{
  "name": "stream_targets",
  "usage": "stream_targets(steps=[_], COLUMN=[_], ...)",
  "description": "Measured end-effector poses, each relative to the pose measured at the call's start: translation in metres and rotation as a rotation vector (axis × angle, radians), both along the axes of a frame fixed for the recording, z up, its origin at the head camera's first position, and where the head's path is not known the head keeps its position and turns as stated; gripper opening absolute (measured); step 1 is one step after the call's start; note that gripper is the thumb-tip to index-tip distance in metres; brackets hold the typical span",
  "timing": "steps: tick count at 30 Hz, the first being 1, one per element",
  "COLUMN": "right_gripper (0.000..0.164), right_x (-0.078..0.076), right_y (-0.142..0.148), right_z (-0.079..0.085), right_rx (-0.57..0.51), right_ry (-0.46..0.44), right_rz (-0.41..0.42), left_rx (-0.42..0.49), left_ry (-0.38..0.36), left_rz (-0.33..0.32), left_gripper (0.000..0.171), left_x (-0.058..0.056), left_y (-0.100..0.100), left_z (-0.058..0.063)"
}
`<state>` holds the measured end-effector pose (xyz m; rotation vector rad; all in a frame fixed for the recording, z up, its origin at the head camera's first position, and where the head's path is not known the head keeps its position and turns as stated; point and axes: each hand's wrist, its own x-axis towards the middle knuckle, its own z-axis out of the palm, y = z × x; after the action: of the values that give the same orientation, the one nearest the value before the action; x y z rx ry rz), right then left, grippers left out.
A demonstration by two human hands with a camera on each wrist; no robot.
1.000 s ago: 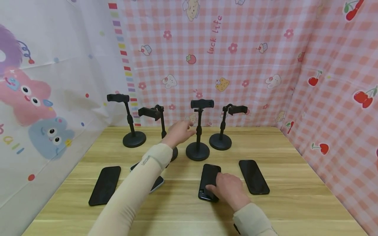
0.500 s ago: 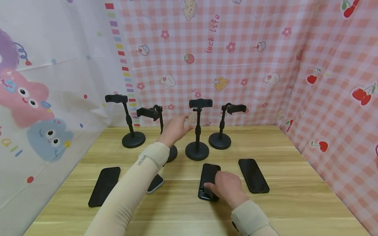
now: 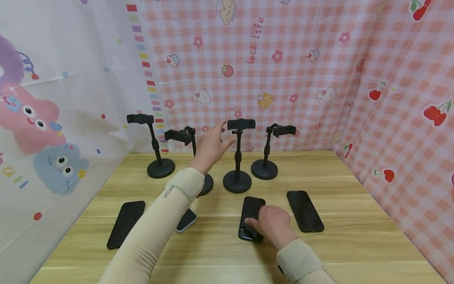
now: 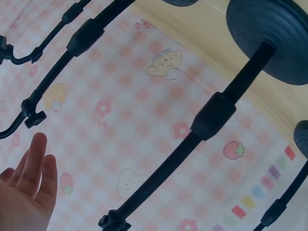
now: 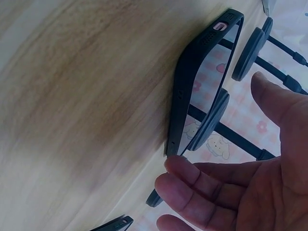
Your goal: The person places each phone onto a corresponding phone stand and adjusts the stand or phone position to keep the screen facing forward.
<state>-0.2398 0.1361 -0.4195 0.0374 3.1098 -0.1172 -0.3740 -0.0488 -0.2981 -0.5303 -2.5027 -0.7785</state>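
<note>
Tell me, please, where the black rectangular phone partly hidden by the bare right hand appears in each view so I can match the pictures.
Head: the black rectangular phone lies just right of centre, in the lower half, partly hidden by the bare right hand.
Left wrist: not in this picture.
Right wrist: the phone sits at upper centre, above the fingertips.
Shared landmark: the pink-and-white checked cloth backdrop, in all three.

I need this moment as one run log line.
left hand: near phone-stand clamp, not gripping | right hand: at edge of smartphone, touch unclear | smartphone: on wood-grain table | phone stands: unloaded
</note>
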Motion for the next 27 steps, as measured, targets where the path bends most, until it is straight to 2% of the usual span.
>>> stream_targets(steps=[5, 11, 15, 22, 27], right_gripper=[0.064, 0.069, 0.079, 0.113, 0.121], right_x=[-0.003, -0.007, -0.009, -0.016, -0.02], right_y=[0.0, -0.003, -0.007, -0.015, -0.021], right_z=[0.001, 0.003, 0.003, -0.005, -0.011], right_rx=[0.005, 0.007, 0.001, -0.003, -0.006], right_ry=[-0.033, -0.091, -0.112, -0.111, -0.126], right_rz=[-0.014, -0.024, -0.039, -0.08, -0.102], left_rx=[0.022, -0.01, -0.036, -0.076, -0.092], left_ry=[0.068, 0.137, 0.165, 0.187, 0.167], left_rz=[-0.023, -0.034, -0.039, -0.025, -0.014], left_gripper=[0.065, 0.064, 0.063, 0.059, 0.059], left_x=[0.003, 0.005, 0.006, 0.006, 0.006], left_y=[0.002, 0.003, 0.003, 0.006, 0.007], left_z=[0.007, 0.014, 0.017, 0.02, 0.019])
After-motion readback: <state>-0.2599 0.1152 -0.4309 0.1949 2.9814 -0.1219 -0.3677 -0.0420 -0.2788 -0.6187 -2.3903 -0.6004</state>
